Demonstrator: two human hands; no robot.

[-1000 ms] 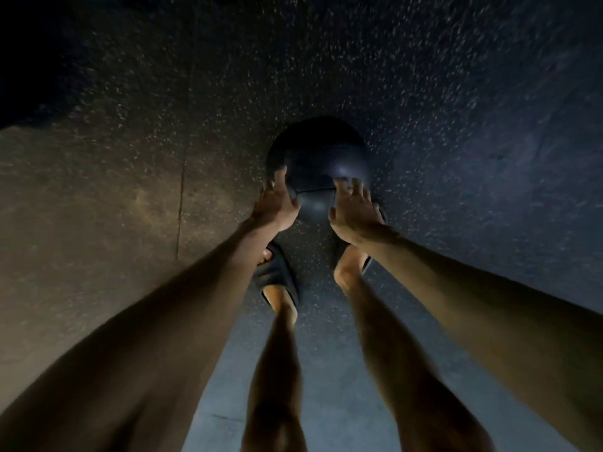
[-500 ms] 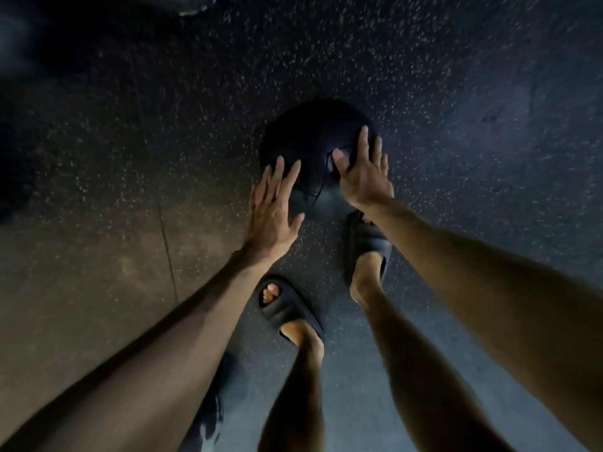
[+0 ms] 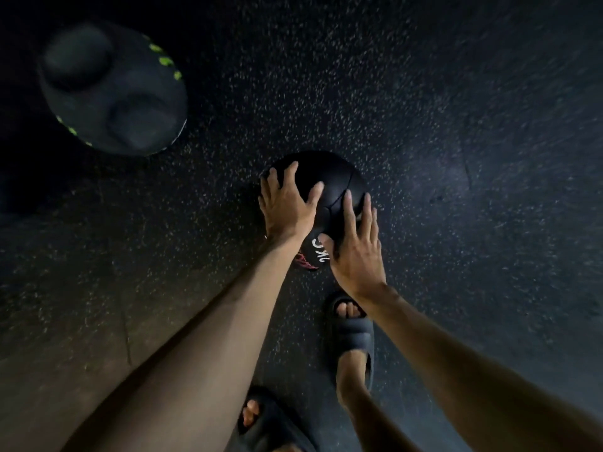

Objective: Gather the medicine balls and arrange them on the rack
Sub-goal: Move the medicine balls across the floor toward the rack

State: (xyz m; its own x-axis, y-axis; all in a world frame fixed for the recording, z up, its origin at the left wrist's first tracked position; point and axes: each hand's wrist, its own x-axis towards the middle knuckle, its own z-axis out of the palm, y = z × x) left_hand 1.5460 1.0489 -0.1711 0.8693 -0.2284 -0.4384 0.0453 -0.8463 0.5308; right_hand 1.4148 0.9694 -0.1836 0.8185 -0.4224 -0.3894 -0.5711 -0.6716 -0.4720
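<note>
Both hands have closed in on the medicine ball [image 3: 329, 181], low over the speckled floor [image 3: 473, 132] just beyond the sandals [image 3: 352, 334]. The left hand [image 3: 287, 207] now spreads over its far-left side, the right hand [image 3: 355, 246] over its near-right. The grip is spread-fingered, palms pressing inward, so a lift looks ready. A second ball [image 3: 111, 89] has come into view far left.

Left hand: my left hand [image 3: 287, 207] now lies spread on the medicine ball [image 3: 329, 177];
Right hand: my right hand [image 3: 357, 249] has dropped to its near side;
Ball: white lettering now shows;
View: I now see a green-marked ball [image 3: 114, 89] upper left
</note>
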